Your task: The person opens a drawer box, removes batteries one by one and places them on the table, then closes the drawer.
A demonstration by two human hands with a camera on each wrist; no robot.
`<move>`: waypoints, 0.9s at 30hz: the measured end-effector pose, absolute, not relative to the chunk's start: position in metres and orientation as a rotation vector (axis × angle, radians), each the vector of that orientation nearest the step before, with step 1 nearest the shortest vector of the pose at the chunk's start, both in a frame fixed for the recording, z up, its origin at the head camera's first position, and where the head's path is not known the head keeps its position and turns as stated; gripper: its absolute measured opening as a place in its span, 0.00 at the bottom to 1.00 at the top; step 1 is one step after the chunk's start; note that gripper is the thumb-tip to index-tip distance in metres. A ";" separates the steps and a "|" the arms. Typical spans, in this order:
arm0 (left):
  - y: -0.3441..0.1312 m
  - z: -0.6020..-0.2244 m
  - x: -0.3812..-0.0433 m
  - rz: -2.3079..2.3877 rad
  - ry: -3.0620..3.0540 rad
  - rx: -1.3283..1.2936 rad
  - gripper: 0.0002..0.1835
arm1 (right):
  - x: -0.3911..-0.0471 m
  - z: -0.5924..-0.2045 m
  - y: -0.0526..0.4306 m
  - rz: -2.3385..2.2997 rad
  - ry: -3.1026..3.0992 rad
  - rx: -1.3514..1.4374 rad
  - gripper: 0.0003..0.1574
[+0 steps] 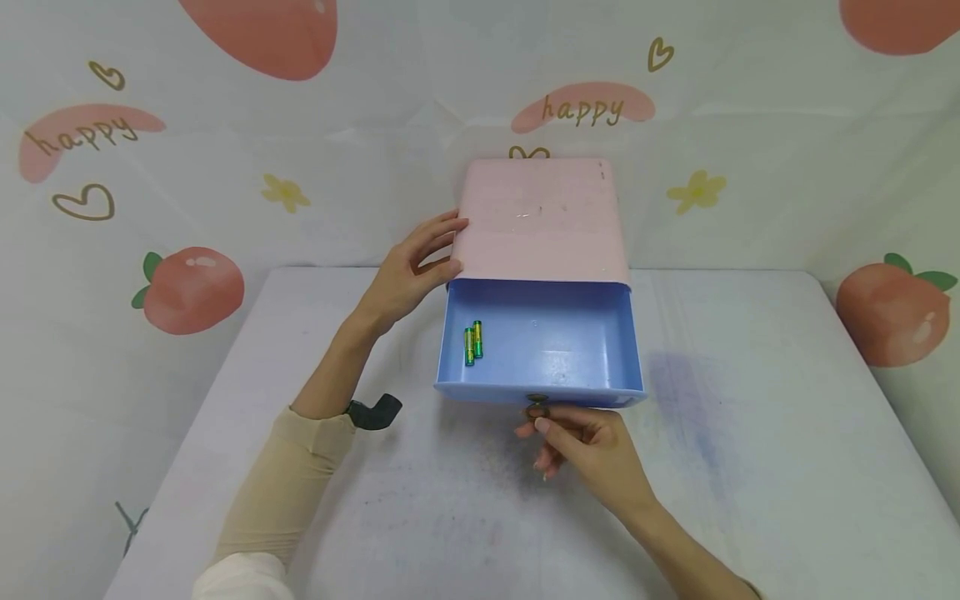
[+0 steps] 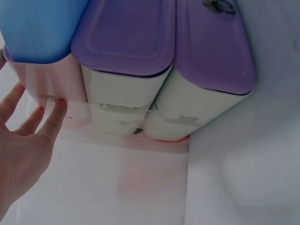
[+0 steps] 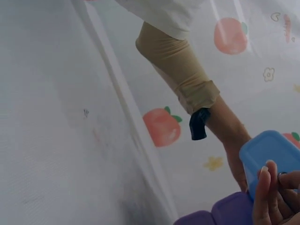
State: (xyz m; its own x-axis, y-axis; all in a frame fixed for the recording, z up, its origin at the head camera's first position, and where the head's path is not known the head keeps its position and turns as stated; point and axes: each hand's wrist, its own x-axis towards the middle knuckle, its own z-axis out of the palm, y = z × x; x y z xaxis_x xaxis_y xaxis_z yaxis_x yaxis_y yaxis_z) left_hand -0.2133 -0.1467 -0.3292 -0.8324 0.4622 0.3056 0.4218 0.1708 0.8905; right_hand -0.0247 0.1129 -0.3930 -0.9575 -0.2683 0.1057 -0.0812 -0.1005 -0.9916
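A pink-topped drawer unit stands at the back of the table, its blue drawer pulled out. Inside, near the drawer's left wall, two green-and-yellow batteries lie side by side. My left hand rests spread fingers against the left side of the pink casing. At the drawer front, my right hand pinches the small metal ring pull between thumb and finger. The right wrist view shows these fingers in front of the blue drawer face.
Beneath the blue drawer, two purple drawers with white casings are closed; one has a metal ring pull. A patterned cloth backdrop rises right behind the unit. A dark strap hangs from the left wrist.
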 end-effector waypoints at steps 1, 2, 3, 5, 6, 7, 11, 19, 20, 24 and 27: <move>-0.147 -0.329 -0.213 1.790 2.375 0.898 0.29 | -0.025 -0.393 0.113 -2.191 2.020 -0.395 0.13; -0.147 -0.329 -0.213 1.789 2.377 0.898 0.29 | -0.025 -0.394 0.114 -2.178 2.021 -0.396 0.13; -0.147 -0.329 -0.213 1.787 2.378 0.898 0.29 | -0.024 -0.394 0.114 -2.163 2.024 -0.396 0.14; -0.147 -0.330 -0.213 1.784 2.380 0.897 0.29 | -0.024 -0.396 0.116 -2.131 2.031 -0.396 0.15; -0.147 -0.330 -0.213 1.783 2.380 0.897 0.29 | -0.024 -0.396 0.117 -2.115 2.037 -0.395 0.15; -0.147 -0.330 -0.213 1.783 2.378 0.897 0.29 | -0.023 -0.396 0.117 -2.103 2.040 -0.396 0.15; -0.147 -0.330 -0.212 1.782 2.381 0.898 0.29 | -0.021 -0.396 0.120 -2.089 2.040 -0.421 0.13; -0.147 -0.330 -0.213 1.787 2.375 0.896 0.29 | -0.020 -0.388 0.124 -2.149 2.008 -0.653 0.12; -0.147 -0.330 -0.213 1.789 2.374 0.895 0.29 | -0.020 -0.387 0.125 -2.155 1.997 -0.678 0.12; -0.147 -0.330 -0.213 1.795 2.370 0.891 0.29 | -0.019 -0.381 0.126 -2.155 1.957 -0.714 0.12; -0.146 -0.330 -0.213 1.792 2.373 0.891 0.29 | -0.019 -0.375 0.127 -2.162 1.925 -0.754 0.13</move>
State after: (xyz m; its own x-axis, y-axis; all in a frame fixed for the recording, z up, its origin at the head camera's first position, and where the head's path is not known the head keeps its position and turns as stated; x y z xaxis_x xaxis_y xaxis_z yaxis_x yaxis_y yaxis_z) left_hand -0.2131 -0.1464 -0.3301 -0.8345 0.4601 0.3031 0.4175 0.1690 0.8928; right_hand -0.0188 0.1269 -0.3755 -0.8624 -0.4305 0.2665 -0.2149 -0.1653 -0.9625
